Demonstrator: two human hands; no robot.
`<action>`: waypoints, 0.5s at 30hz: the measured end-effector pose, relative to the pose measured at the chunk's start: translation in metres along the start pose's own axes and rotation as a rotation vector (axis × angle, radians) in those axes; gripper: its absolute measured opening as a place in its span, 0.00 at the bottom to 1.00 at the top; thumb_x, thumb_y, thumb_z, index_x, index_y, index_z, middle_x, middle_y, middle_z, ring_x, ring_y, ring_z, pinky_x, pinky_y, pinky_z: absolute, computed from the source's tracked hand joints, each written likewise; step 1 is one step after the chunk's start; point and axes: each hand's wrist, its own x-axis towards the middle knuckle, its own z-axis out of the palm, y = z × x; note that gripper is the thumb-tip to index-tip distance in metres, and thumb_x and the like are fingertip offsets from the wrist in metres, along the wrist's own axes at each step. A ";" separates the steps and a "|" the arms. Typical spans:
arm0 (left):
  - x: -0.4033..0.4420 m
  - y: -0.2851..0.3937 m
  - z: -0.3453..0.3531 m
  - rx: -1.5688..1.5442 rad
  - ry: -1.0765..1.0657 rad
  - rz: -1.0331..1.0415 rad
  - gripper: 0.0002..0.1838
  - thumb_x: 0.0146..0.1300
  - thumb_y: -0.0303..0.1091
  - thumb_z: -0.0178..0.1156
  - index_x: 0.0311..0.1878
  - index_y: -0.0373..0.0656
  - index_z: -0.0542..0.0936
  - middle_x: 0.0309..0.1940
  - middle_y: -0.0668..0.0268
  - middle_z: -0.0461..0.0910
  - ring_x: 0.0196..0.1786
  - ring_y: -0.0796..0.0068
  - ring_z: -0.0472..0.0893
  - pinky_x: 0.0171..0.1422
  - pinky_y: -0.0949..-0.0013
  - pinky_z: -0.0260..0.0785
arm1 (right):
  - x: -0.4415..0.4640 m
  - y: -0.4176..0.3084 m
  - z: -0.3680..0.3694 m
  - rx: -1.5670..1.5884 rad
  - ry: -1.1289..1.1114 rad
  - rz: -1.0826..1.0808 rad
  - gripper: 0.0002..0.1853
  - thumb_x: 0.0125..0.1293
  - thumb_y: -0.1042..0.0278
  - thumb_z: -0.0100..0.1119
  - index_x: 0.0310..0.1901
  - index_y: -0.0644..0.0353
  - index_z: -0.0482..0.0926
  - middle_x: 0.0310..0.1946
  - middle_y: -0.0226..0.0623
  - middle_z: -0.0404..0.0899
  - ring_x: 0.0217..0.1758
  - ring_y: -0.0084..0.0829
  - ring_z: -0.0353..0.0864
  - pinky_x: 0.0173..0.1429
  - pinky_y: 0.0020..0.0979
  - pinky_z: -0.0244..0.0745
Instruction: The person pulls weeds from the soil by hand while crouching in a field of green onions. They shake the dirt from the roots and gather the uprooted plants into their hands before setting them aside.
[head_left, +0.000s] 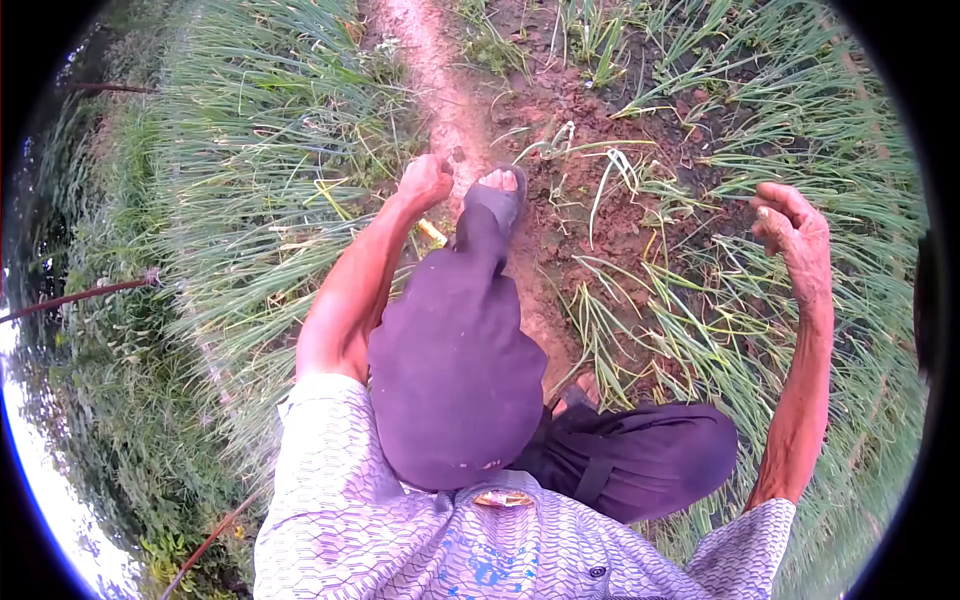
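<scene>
My left hand is closed, held beside my sandalled foot at the edge of a bare earth path. A small dark lump shows just off its fingertips; I cannot tell what it is or whether the fingers touch it. Out to the right, my right hand hovers above green, onion-like plants, its fingers bent and apart, with nothing visible in them. Between the hands lies a patch of reddish, moist soil with thin, bent plants.
A narrow earth path runs away ahead of me. Dense onion-like leaves grow along its left. My bent knee rises in the middle, and the other leg folds to the right. Thin reddish poles stick in from the left.
</scene>
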 end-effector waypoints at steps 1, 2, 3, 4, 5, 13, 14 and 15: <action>-0.008 -0.003 0.006 0.007 0.038 -0.030 0.14 0.51 0.34 0.59 0.41 0.41 0.84 0.31 0.51 0.83 0.37 0.60 0.84 0.46 0.64 0.75 | -0.011 0.003 0.008 0.035 -0.003 0.017 0.18 0.62 0.73 0.58 0.54 0.64 0.75 0.42 0.36 0.81 0.33 0.18 0.78 0.29 0.19 0.71; -0.019 -0.006 0.011 0.000 0.108 -0.008 0.15 0.52 0.35 0.58 0.41 0.40 0.83 0.32 0.50 0.82 0.39 0.56 0.83 0.47 0.61 0.74 | -0.022 0.007 0.017 0.093 -0.026 0.030 0.18 0.61 0.73 0.58 0.54 0.65 0.75 0.42 0.37 0.81 0.33 0.19 0.79 0.29 0.19 0.71; 0.041 -0.007 0.021 -0.077 0.104 0.019 0.15 0.52 0.36 0.57 0.41 0.40 0.83 0.33 0.50 0.82 0.40 0.55 0.83 0.48 0.61 0.74 | 0.020 -0.008 0.030 0.083 -0.047 0.066 0.18 0.60 0.73 0.60 0.53 0.66 0.75 0.42 0.37 0.81 0.33 0.19 0.79 0.29 0.19 0.71; 0.049 -0.010 0.027 -0.100 0.107 0.020 0.15 0.53 0.36 0.57 0.41 0.40 0.83 0.34 0.50 0.82 0.41 0.54 0.82 0.49 0.60 0.73 | 0.024 -0.005 0.041 0.103 -0.104 0.101 0.19 0.60 0.73 0.61 0.53 0.66 0.75 0.42 0.37 0.81 0.33 0.20 0.79 0.29 0.19 0.71; 0.056 -0.019 0.024 -0.105 0.120 0.018 0.15 0.53 0.37 0.56 0.41 0.40 0.83 0.35 0.50 0.82 0.42 0.53 0.82 0.50 0.59 0.73 | 0.029 -0.001 0.057 0.142 -0.165 0.126 0.19 0.59 0.72 0.61 0.53 0.66 0.75 0.41 0.37 0.81 0.33 0.20 0.79 0.29 0.19 0.71; 0.120 -0.055 0.005 0.019 0.345 0.108 0.13 0.59 0.34 0.51 0.46 0.44 0.77 0.48 0.46 0.75 0.44 0.42 0.78 0.51 0.49 0.70 | 0.035 0.038 0.100 0.397 -0.262 0.318 0.25 0.57 0.59 0.67 0.51 0.67 0.74 0.38 0.42 0.81 0.27 0.23 0.80 0.21 0.19 0.71; 0.123 -0.056 0.001 0.033 0.287 0.101 0.14 0.60 0.33 0.50 0.49 0.42 0.72 0.48 0.46 0.72 0.45 0.43 0.78 0.50 0.49 0.70 | 0.033 0.046 0.101 0.488 -0.219 0.331 0.25 0.57 0.59 0.67 0.51 0.67 0.73 0.39 0.43 0.81 0.27 0.23 0.80 0.20 0.18 0.70; 0.127 -0.056 -0.002 0.089 0.268 0.057 0.15 0.60 0.33 0.50 0.50 0.42 0.71 0.48 0.45 0.72 0.46 0.43 0.78 0.49 0.49 0.71 | 0.032 0.048 0.101 0.575 -0.175 0.344 0.25 0.58 0.60 0.67 0.52 0.67 0.73 0.39 0.43 0.81 0.26 0.23 0.80 0.18 0.17 0.70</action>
